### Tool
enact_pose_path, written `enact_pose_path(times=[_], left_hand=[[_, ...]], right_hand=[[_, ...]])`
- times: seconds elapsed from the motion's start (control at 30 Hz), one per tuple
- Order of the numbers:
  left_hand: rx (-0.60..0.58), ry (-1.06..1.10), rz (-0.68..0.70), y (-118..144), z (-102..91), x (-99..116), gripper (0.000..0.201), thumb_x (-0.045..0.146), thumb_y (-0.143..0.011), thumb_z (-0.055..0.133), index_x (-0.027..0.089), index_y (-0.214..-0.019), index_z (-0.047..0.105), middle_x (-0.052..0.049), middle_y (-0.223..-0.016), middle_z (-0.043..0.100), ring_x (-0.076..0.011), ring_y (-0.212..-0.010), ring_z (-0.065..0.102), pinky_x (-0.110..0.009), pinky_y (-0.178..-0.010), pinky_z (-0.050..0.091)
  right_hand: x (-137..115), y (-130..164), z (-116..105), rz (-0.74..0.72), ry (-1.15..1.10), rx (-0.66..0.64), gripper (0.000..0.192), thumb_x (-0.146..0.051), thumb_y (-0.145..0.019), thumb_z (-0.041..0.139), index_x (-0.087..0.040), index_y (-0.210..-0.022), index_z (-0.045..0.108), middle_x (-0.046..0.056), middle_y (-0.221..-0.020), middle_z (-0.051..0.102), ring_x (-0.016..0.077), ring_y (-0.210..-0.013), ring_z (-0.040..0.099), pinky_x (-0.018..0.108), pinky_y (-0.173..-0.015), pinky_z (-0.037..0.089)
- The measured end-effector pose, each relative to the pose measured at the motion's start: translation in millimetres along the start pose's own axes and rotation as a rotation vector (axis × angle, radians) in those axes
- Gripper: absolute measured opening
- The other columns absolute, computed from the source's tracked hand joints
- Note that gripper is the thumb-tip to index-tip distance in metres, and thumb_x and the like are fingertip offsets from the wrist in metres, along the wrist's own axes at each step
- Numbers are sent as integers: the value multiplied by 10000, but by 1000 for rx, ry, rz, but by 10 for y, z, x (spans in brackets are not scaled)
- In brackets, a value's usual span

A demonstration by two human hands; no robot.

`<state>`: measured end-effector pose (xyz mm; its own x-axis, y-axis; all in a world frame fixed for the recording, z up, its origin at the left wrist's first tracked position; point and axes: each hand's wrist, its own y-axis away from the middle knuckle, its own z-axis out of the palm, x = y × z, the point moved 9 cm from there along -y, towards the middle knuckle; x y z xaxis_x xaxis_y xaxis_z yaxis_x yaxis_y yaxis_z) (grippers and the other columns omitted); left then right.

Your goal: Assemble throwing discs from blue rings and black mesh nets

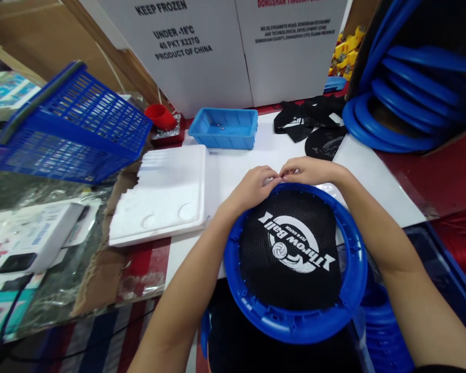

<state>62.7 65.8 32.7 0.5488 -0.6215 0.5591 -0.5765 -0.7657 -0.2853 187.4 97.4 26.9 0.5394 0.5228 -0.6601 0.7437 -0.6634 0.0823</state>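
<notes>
A blue plastic ring (295,327) leans toward me at the table's near edge, with pegs or ribs along its inner side. Inside it lies a black mesh disc (256,280) printed with a white "Throw Ball" logo; gaps show between mesh and ring on the right. My left hand (259,182) is at the ring's far rim, thumb and fingers pinched together. Beside it, my right hand (305,170) is pinched too, its fingertips meeting those of the left. Whatever lies between the fingertips is too small or hidden to make out.
A light blue tray (223,142) with small metal bits stands behind my hands. Black mesh pieces (295,120) lie back right, near a box of blue rings (396,140). White foam (174,191) and a blue basket (70,129) are left. Large white cartons (217,77) stand behind.
</notes>
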Motion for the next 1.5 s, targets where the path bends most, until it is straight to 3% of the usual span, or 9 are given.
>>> enact_pose_path(times=[0.07,0.2,0.37,0.53,0.77,1.0,1.17,1.37,1.5], left_hand=[[15,-49,35,32,-21,108,224,348,-1083,621,188,-1023,765,-105,-1106,767,-269,-1050,698,-432,-976,535],[-79,-115,102,89,70,252,207,400,-1029,724,198,-1070,714,-108,-1154,743,-307,-1109,669,-477,-1010,525],[-157,60,69,98,201,230,174,361,-1037,692,214,-1123,721,-111,-1245,679,-279,-1132,675,-461,-1042,548],[-163,197,24,64,246,149,165,321,-1033,652,209,-1068,768,-94,-1143,685,-262,-1106,676,-454,-1063,535],[-106,349,-85,26,244,-5,124,283,-988,668,210,-948,759,-60,-1055,744,-229,-1020,691,-416,-994,522],[-39,227,-173,23,225,-20,126,279,-956,680,210,-913,777,-63,-1061,614,-236,-1029,643,-440,-1019,539],[-89,208,-210,12,268,-45,128,262,-947,672,206,-897,776,-68,-1079,602,-234,-1030,655,-444,-1047,557],[-158,206,-98,37,229,35,212,415,-995,703,228,-1075,761,-81,-1170,662,-261,-1109,684,-480,-1098,556],[-109,64,-30,61,109,84,220,338,-997,717,249,-1197,714,-83,-1238,669,-270,-1141,676,-469,-1072,562]], right_hand=[[-54,-26,67,-43,-1,-26,274,-397,-986,646,-197,-1081,808,75,-1056,781,226,-945,675,334,-870,504],[-64,2,73,-49,-85,-90,267,-406,-939,729,-183,-1077,778,79,-1083,761,226,-965,655,335,-867,506],[-79,148,-6,-28,-204,-212,299,-457,-950,722,-195,-1092,759,61,-1111,777,237,-1026,669,364,-948,516],[-180,176,26,-90,-183,-277,255,-451,-927,736,-210,-999,775,70,-1268,758,259,-1143,663,386,-1063,490],[-123,82,105,-98,-168,-226,194,-372,-926,703,-186,-877,731,102,-1348,724,251,-1141,664,382,-1071,497],[-98,47,125,-120,-82,-182,130,-296,-918,684,-193,-843,707,95,-1301,740,238,-1074,676,364,-992,523],[-166,34,139,-119,13,-136,73,-218,-872,663,-190,-820,707,113,-1262,742,254,-1071,687,375,-986,515],[-163,81,45,-76,-54,-108,111,-309,-891,711,-214,-879,767,70,-1144,792,245,-1005,693,364,-935,521],[-17,155,-134,11,-96,-49,268,-429,-912,714,-230,-1063,810,56,-1123,818,272,-1065,715,394,-973,521]])
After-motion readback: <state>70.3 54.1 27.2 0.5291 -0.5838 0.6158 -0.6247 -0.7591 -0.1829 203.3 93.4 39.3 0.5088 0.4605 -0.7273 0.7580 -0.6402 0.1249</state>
